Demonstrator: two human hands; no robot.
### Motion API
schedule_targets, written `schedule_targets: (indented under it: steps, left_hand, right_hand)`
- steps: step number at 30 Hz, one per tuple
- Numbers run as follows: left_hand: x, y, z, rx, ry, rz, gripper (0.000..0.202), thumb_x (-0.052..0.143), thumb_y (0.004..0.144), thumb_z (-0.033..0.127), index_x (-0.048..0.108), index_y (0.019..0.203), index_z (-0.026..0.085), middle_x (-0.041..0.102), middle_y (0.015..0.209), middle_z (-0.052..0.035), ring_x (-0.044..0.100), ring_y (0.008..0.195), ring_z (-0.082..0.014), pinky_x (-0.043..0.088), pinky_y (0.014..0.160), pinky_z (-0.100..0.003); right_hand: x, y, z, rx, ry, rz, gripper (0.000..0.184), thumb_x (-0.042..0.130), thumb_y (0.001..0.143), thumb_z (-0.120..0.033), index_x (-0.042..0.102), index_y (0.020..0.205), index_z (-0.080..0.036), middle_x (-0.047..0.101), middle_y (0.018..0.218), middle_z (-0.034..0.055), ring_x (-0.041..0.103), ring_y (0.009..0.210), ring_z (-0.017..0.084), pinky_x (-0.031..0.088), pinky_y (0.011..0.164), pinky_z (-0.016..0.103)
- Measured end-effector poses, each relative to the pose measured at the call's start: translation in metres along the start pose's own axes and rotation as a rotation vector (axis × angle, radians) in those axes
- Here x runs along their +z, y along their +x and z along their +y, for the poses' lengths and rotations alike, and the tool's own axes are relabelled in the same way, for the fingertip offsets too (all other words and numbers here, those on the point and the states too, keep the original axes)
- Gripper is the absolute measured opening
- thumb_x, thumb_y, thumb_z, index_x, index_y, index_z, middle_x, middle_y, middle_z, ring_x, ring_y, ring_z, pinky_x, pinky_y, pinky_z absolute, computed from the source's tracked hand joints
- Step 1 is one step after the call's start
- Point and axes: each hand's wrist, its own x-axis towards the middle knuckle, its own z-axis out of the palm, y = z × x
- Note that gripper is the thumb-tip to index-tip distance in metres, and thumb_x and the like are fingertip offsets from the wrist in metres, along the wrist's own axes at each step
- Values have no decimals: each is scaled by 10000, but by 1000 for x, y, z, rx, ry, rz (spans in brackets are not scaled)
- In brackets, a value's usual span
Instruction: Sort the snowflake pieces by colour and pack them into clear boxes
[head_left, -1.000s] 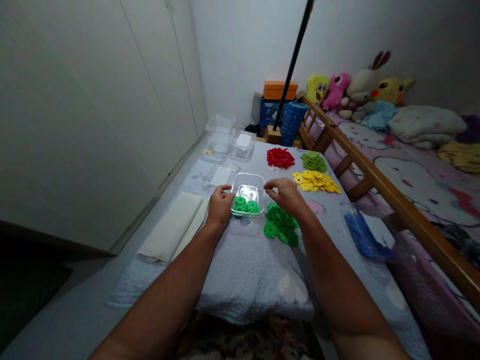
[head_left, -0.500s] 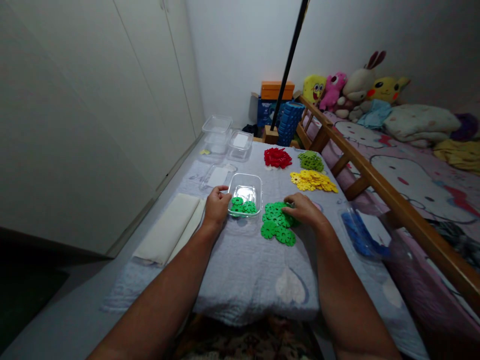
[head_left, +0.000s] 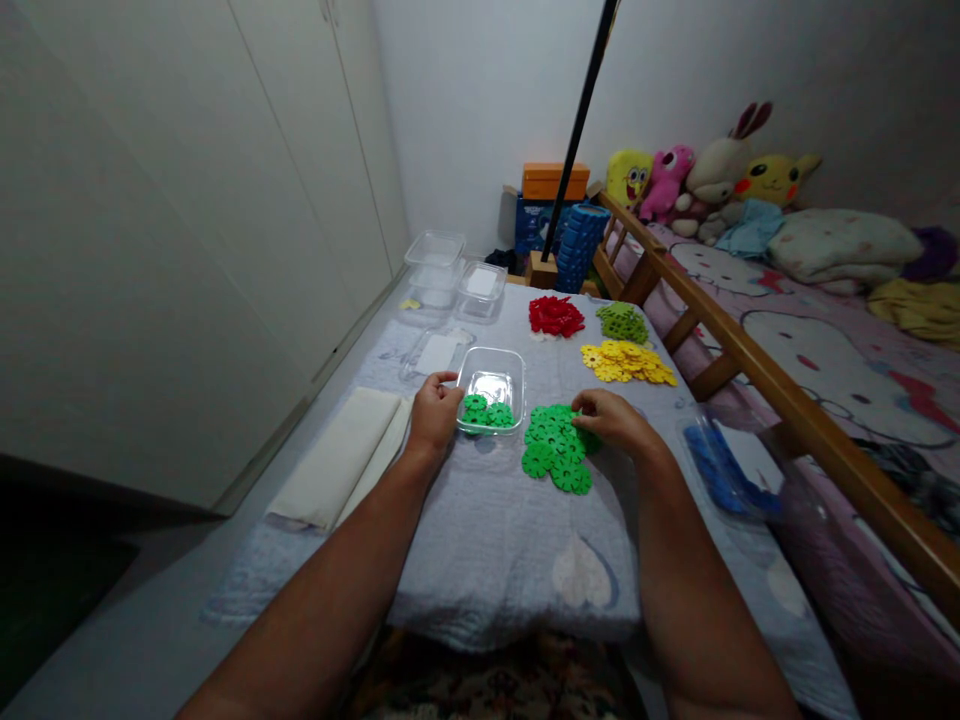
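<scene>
Dropped from above the clear tub [head_left: 493, 380] a second ago, my right hand [head_left: 615, 420] curls onto the green pile [head_left: 553, 445] beside it at the middle of the quilt [head_left: 495, 540], grip closed or not I cannot tell, while my left hand [head_left: 435, 412] clasps the tub's wall, and a loose pinch could scatter pieces.

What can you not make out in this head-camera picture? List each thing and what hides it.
All in the head view:
Right hand: curled fingers hide whether it holds a piece from the green pile.
Left hand: its knuckles hide any grip on the clear container.
Blue pieces: blurred inside clear plastic.
Black pole: top cut off by the upper edge.
</scene>
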Motion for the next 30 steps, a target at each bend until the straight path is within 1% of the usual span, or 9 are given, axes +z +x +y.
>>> schedule_targets:
  steps: [3,7,9,13,16,18,20,25,30]
  left_hand:
    - [-1,1,-1,7,12,-2,374,643,663,324,631,1002,168,416,570,86,403,518,-110,307,521,-228]
    - [-1,2,-2,12,27,-2,379,645,666,334,636,1007,168,402,567,89,403,518,-112,310,527,-230]
    - [-1,1,-2,8,27,-4,383,646,665,338,633,1009,169,395,565,92,400,516,-112,309,527,-230]
    - [-1,-1,1,-6,13,-3,386,641,659,336,627,1005,168,398,566,94,400,512,-110,309,527,-229]
    - [0,-2,3,-6,7,-7,388,643,658,332,624,1009,166,410,569,92,411,513,-111,314,526,-229]
    - [0,-1,2,-6,8,-11,386,641,662,328,623,1011,165,421,571,89,421,515,-113,322,526,-229]
    - [-1,-1,1,-3,18,-7,381,638,669,323,626,1015,165,431,575,86,431,519,-114,330,529,-229]
    - [-1,0,1,13,40,0,374,639,675,318,635,1014,162,438,574,82,435,526,-117,330,531,-229]
    - [0,-2,4,-7,15,-11,386,640,661,317,627,1015,161,433,569,84,426,517,-115,321,528,-231]
  right_hand:
    - [-3,-1,-1,4,147,-60,121,689,679,-241,687,791,-195,594,670,-10,529,613,143,372,570,256]
    - [-10,-6,-10,-50,316,-72,142,666,692,-317,633,748,-191,568,665,-20,496,607,131,361,562,254]
    - [-11,-7,-21,-90,359,1,172,659,717,-357,615,758,-196,572,689,-16,505,631,136,381,589,262]
    - [-3,-6,-55,-184,406,255,148,626,786,-354,580,796,-214,585,733,-7,535,692,154,430,671,283]
    - [10,-4,-82,-307,325,388,79,615,828,-289,594,801,-217,632,817,22,574,811,184,457,811,322]
    - [21,-3,-96,-368,215,412,45,627,844,-240,622,805,-219,656,895,41,578,925,210,434,920,361]
    - [31,-1,-106,-376,88,398,36,649,855,-213,666,826,-226,671,991,60,554,1031,238,389,990,400]
    - [53,6,-110,-325,-133,401,89,679,863,-192,744,864,-252,667,1149,74,464,1175,290,273,1079,496]
    - [61,11,-105,-315,-195,372,116,675,858,-188,764,819,-252,664,1203,79,427,1220,310,199,1113,575]
